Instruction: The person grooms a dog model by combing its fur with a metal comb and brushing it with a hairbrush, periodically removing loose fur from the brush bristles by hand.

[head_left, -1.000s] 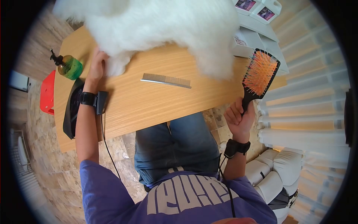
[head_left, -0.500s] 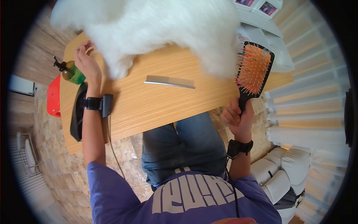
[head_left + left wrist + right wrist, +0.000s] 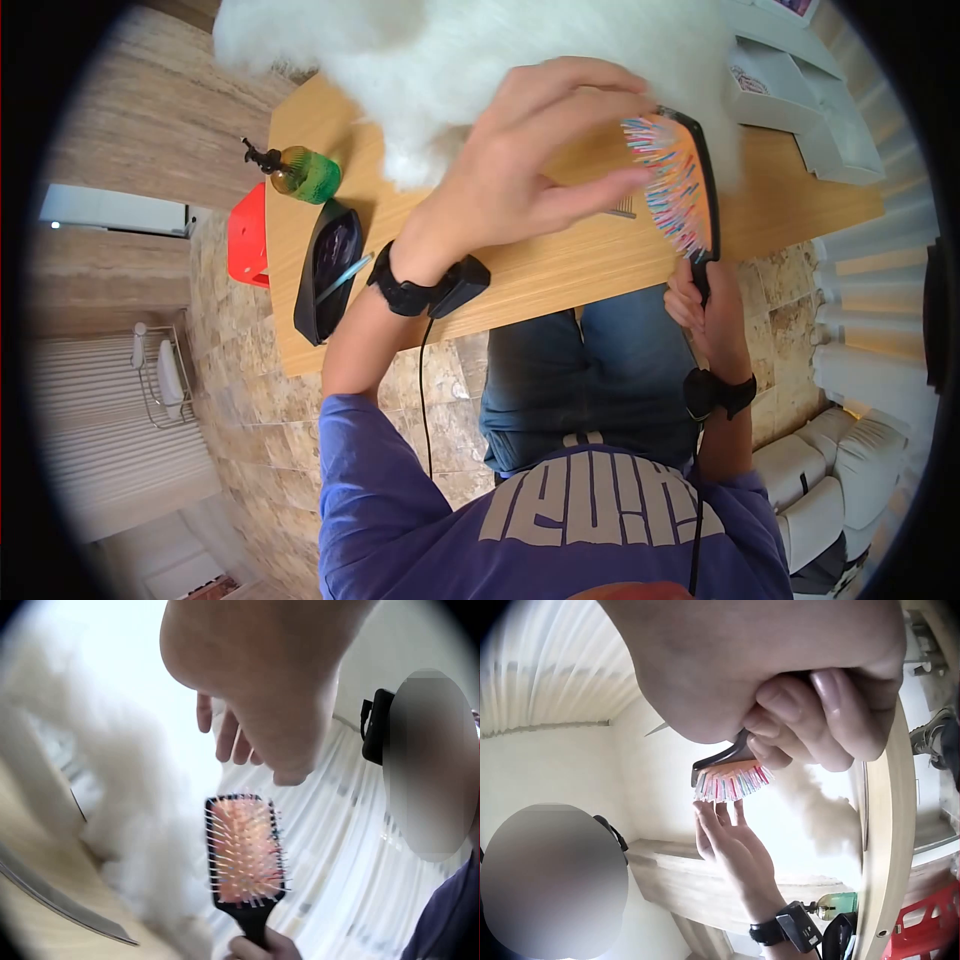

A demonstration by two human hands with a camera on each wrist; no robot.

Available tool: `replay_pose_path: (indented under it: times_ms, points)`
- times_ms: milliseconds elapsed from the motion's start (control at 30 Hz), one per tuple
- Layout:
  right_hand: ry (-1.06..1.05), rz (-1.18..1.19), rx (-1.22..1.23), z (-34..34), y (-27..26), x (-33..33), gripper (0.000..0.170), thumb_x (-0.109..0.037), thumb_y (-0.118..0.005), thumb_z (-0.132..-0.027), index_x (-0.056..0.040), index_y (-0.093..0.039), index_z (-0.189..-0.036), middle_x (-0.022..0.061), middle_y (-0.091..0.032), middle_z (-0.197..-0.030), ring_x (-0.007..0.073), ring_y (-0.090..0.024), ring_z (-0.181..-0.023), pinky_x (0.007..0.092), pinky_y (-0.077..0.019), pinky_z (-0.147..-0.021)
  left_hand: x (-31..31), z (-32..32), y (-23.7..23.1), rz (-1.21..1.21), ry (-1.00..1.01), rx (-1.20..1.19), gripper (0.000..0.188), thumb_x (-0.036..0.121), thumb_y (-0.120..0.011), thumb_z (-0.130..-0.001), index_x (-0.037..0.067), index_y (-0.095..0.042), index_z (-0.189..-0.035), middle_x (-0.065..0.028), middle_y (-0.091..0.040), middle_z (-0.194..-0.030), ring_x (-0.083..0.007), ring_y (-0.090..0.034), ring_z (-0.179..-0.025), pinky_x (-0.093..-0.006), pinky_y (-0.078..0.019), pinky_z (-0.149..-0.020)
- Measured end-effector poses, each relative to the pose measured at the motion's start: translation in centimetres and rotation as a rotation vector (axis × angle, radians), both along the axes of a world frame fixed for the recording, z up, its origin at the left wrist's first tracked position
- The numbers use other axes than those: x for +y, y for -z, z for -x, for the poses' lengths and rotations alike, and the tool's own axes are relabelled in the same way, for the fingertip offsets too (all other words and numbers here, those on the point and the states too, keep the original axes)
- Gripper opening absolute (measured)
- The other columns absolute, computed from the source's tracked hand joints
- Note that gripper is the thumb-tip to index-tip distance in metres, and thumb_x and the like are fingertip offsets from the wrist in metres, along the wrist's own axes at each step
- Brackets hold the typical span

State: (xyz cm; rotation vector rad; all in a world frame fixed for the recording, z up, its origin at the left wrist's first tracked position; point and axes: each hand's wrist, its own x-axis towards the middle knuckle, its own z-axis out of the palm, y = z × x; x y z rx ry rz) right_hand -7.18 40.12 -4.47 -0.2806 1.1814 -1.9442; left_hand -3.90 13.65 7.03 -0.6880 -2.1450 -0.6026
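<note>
In the head view my right hand (image 3: 712, 305) grips the black handle of a paddle hairbrush (image 3: 690, 190), held upright with its orange pad and coloured bristles turned left. My left hand (image 3: 530, 150) reaches across, fingers extended and thumb spread, with its fingertips right at the bristles. The right wrist view shows those left fingertips just by the bristle ends (image 3: 727, 786). A metal comb (image 3: 67, 904) lies on the table; in the head view my left hand covers most of it. Behind the hands a white fluffy dog (image 3: 430, 70) stands on the wooden table (image 3: 560, 275), its head out of view.
At the table's left are a green pump bottle (image 3: 305, 175) and an open black pouch (image 3: 325, 265) with a light blue stick-like item. A red stool (image 3: 247, 235) stands beyond that edge. White trays (image 3: 790, 90) are at the back right, and a white couch (image 3: 840, 470) sits lower right.
My left hand has left the dog's front leg and swung right to the brush's bristles. The brush, still in my right hand, has turned its bristles toward the left. The head view has shifted left.
</note>
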Motion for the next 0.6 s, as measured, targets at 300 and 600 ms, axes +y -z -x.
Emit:
replay_pose_path:
  times_ms: [300, 600]
  points:
    - [0.037, 0.023, -0.074, 0.3, -0.4, 0.5, 0.042, -0.030, -0.034, -0.104, -0.0108, -0.036, -0.066, -0.0048, -0.027, -0.053, 0.0050, -0.022, -0.042, 0.0237, -0.0181, -0.042, 2.1, 2.7, -0.3, -0.225, 0.223, -0.105, 0.010, 0.006, -0.075, -0.082, 0.001, -0.073, -0.091, -0.0119, -0.067, -0.116, -0.0253, -0.066, -0.100, -0.0335, -0.0534, -0.083]
    - [-0.037, 0.134, -0.248, 0.3, 0.4, 0.7, 0.048, -0.038, -0.033, -0.106, -0.0119, -0.036, -0.066, -0.0057, -0.027, -0.050, 0.0045, -0.021, -0.041, 0.0230, -0.0184, -0.042, 0.5, 1.7, -2.0, -0.143, 0.149, -0.247, 0.019, 0.004, -0.067, -0.089, -0.002, -0.060, -0.106, -0.0157, -0.060, -0.122, -0.0239, -0.059, -0.108, -0.0334, -0.0453, -0.096]
